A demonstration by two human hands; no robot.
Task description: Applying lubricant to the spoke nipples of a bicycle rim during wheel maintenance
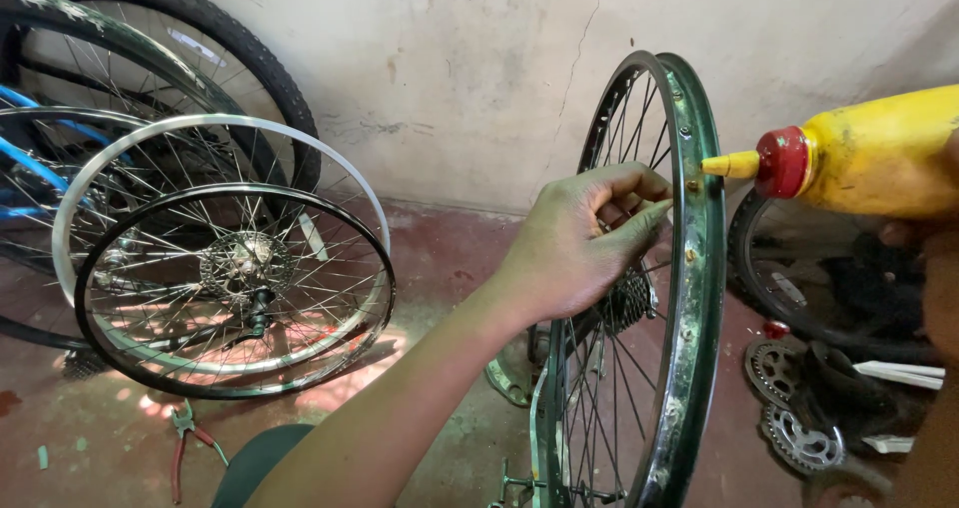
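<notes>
One upright wheel (pixel 639 298), one yellow bottle (pixel 879 153), one pair of pliers (pixel 185 443), two loose chainrings (pixel 799 438).

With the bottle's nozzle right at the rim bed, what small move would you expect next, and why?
Probably a gentle squeeze of the yellow bottle by the right hand. Its nozzle tip sits just beside a brass nipple in the green rim, while the left hand grips the spokes and steadies the wheel. No drop is visible yet.
</notes>
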